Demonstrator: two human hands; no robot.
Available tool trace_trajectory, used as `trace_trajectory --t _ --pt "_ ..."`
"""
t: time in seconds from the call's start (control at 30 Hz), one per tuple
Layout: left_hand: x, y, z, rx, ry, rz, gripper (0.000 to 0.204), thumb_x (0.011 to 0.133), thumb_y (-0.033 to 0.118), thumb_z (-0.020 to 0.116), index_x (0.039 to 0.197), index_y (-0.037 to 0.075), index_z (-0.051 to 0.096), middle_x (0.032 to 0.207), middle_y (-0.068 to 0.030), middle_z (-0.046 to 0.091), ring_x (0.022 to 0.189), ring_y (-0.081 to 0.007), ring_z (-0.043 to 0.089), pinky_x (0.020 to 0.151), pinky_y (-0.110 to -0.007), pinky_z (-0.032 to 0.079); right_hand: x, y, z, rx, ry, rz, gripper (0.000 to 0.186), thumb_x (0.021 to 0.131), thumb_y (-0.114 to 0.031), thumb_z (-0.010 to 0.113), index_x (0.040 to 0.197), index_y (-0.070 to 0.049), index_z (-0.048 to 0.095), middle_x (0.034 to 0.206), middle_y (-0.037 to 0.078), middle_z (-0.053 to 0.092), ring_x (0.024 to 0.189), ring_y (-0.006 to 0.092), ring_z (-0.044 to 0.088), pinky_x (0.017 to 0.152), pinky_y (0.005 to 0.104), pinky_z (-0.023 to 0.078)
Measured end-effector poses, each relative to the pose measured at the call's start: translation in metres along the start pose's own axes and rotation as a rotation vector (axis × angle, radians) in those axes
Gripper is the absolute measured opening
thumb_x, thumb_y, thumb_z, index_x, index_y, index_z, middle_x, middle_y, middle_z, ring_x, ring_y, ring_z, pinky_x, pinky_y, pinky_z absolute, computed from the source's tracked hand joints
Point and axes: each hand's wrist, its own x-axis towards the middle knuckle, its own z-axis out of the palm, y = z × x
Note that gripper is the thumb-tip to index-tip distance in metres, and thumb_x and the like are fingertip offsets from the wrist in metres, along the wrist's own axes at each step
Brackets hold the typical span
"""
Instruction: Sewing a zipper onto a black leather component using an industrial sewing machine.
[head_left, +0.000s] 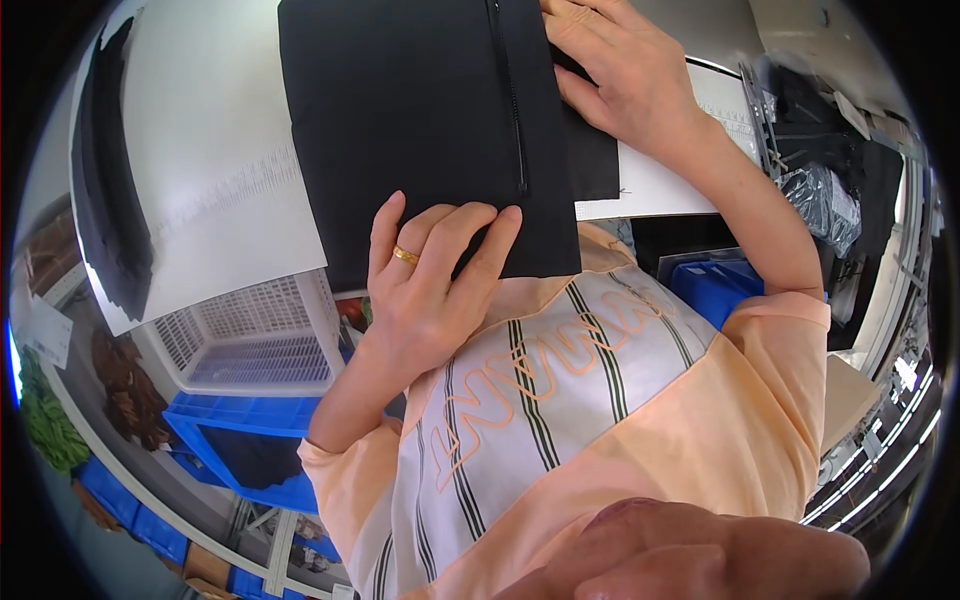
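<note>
A black fabric piece (400,120) lies on the white table in front of me, with a black zipper (517,120) running down near its right side. My left hand (430,270), with a gold ring, rests on its near edge. The left fingers are spread, and the forefinger points at the zipper's lower end. At the fabric's right edge is my right hand (630,85), its thumb apart from the fingers, touching the cloth. The top of that hand runs out of view. Another black fabric layer (595,165) shows beneath it.
On the white tabletop (215,130), a stack of black fabric strips (110,180) lies along the left edge. Below are a white plastic basket (255,335) and a blue crate (245,410) holding black cloth. Plastic-wrapped dark items (825,205) sit at the right.
</note>
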Motion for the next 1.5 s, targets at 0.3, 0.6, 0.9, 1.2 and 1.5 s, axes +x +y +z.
trace_trajectory --t 0.3,0.6,0.9,1.2,1.5 --pt "0.000 0.000 0.000 -0.005 0.011 -0.001 0.032 0.065 0.010 0.070 0.097 0.006 0.075 0.097 -0.0027 0.062 0.084 -0.0163 0.061 0.100 -0.044 0.040 -0.001 -0.004 -0.002 -0.015 0.036 -0.030 0.043 0.066 -0.012 0.073 0.105 0.000 0.058 0.117 0.016 0.060 0.112 0.0320 0.055 0.094 0.0378 0.048" --pt "0.000 0.001 0.000 -0.002 -0.002 -0.010 0.032 0.065 0.009 0.070 0.097 0.007 0.075 0.097 -0.0023 0.062 0.085 -0.0163 0.061 0.099 -0.044 0.040 -0.002 -0.004 -0.001 -0.006 0.038 -0.033 0.042 0.067 -0.012 0.073 0.105 0.000 0.059 0.116 0.016 0.060 0.111 0.0318 0.055 0.092 0.0377 0.048" --pt "-0.003 -0.001 0.000 -0.019 -0.033 -0.019 0.047 0.060 0.010 0.070 0.107 0.011 0.074 0.103 -0.0009 0.063 0.091 -0.0184 0.060 0.105 -0.044 0.036 -0.001 -0.004 0.000 -0.006 0.050 -0.034 0.043 0.068 -0.012 0.073 0.107 0.000 0.059 0.116 0.015 0.060 0.110 0.0313 0.056 0.092 0.0373 0.048" --pt "-0.003 -0.002 0.000 -0.024 -0.037 -0.008 0.048 0.059 0.010 0.070 0.107 0.011 0.074 0.103 -0.0009 0.063 0.091 -0.0182 0.059 0.101 -0.044 0.039 -0.004 -0.002 0.005 0.027 0.097 -0.033 0.043 0.070 -0.014 0.073 0.109 0.000 0.059 0.117 0.016 0.060 0.111 0.0314 0.056 0.093 0.0374 0.048" --pt "-0.002 -0.003 -0.001 -0.037 -0.052 -0.010 0.050 0.057 0.011 0.071 0.108 0.011 0.074 0.103 -0.0010 0.063 0.090 -0.0188 0.059 0.103 -0.045 0.038 -0.004 -0.002 0.004 0.023 0.069 -0.025 0.045 0.070 -0.015 0.073 0.110 0.000 0.059 0.118 0.015 0.060 0.111 0.0314 0.056 0.094 0.0378 0.048"
